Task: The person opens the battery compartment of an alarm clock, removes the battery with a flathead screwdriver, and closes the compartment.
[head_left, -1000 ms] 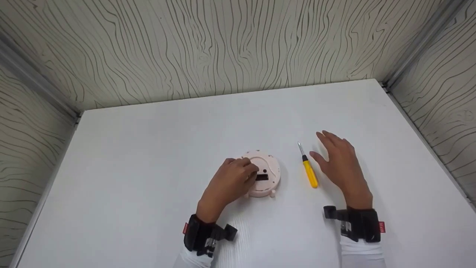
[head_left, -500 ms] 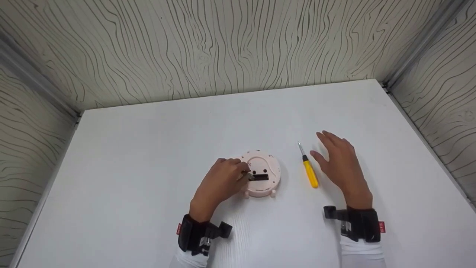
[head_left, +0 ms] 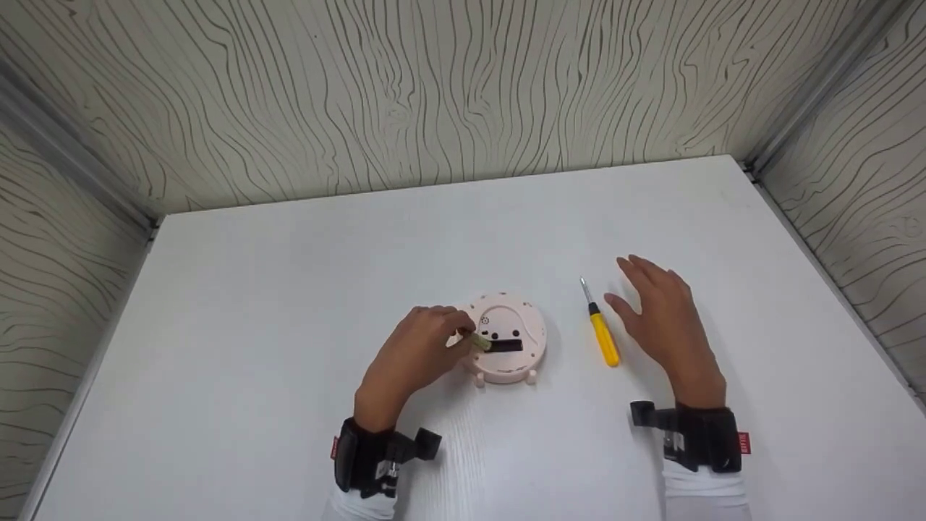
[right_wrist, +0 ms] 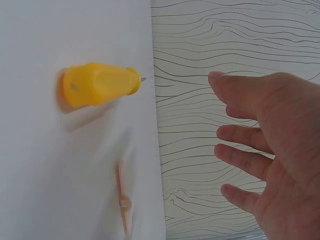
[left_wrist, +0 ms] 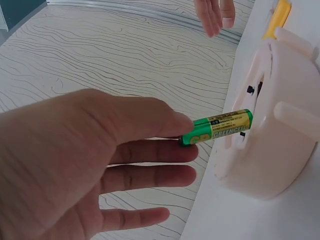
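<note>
The green-and-gold battery (left_wrist: 217, 127) is pinched at one end between the thumb and fingers of the left hand (head_left: 418, 350), whose lower fingers extend beneath it. In the head view it lies at nine o'clock on the round pink device (head_left: 510, 318), its free end aimed toward four o'clock, by the dark slot (head_left: 506, 346); whether they touch, I cannot tell. Two stubby feet (head_left: 532, 377) jut from the device at five and seven o'clock. The yellow screwdriver (head_left: 604, 336) lies at three o'clock on the white table (head_left: 304, 289), its tip toward eleven. Farther out at three o'clock, the right hand (head_left: 662, 318) has its fingers relaxed and apart, near the screwdriver.
</note>
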The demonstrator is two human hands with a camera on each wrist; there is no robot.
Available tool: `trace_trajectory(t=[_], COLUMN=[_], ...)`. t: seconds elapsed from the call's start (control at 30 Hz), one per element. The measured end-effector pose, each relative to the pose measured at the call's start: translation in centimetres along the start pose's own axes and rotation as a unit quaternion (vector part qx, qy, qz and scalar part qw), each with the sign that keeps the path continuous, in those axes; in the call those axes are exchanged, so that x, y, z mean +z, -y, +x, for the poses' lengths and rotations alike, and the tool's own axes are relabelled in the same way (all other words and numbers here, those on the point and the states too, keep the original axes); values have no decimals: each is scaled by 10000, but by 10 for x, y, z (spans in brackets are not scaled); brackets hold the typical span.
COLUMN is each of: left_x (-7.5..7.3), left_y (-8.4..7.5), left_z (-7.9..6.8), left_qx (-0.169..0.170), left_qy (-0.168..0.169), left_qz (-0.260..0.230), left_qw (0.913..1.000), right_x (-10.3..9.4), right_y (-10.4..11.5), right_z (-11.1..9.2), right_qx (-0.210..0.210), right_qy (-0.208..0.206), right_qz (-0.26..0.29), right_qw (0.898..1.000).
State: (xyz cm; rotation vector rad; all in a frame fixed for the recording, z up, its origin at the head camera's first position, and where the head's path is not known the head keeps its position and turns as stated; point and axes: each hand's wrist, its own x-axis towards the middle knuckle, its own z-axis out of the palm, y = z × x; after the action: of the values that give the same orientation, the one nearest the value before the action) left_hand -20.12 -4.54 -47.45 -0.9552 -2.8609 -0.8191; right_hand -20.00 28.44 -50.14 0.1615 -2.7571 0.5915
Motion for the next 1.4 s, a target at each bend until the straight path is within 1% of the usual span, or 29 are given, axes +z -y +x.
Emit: trace_trajectory(t=[0.1, 0.2, 0.33, 0.5, 0.63, 0.77, 0.83, 1.07, 1.17, 1.23, 1.4], left_x=[-5, -11, -18, -26, -31, -35, -36, -38, -40, -42, -44], left_y=[3, 7, 14, 26, 37, 47, 52, 73, 82, 88, 100], left_z=[-2, -4, -8, -14, -20, -25, -28, -38, -44, -48, -56], left_qx=[-80, -255, -631, -1141, -1462, -1746, -1831, -1846, -1917, -1986, -2327], left_qy=[-44, -81, -49, -47, -103, -43, -5, 10, 2, 6, 32], left_qz=[-30, -39, -126, -348, -433, -476, -502, -638, -721, -765, -823], left_qw=[10000, 9996, 9979, 9928, 9883, 9835, 9818, 9807, 9788, 9771, 9690], right_x=[0, 0, 0, -1, -2, -2, -1, -2, -2, -2, -3], right_y=[0, 0, 0, -1, -1, 0, 0, 2, 2, 2, 1], right_z=[0, 0, 0, 1, 1, 1, 1, 1, 1, 1, 0], right_qx=[-2, -3, 12, 25, 12, 63, 94, 134, 130, 124, 158], right_qy=[-4, -10, -14, -3, -26, -3, 12, 11, 2, -6, 46], right_qz=[-7, -9, -7, -34, -52, -32, -31, -81, -85, -66, -66], right_qw=[10000, 10000, 10000, 10000, 10000, 10000, 9999, 9999, 9999, 9999, 9998])
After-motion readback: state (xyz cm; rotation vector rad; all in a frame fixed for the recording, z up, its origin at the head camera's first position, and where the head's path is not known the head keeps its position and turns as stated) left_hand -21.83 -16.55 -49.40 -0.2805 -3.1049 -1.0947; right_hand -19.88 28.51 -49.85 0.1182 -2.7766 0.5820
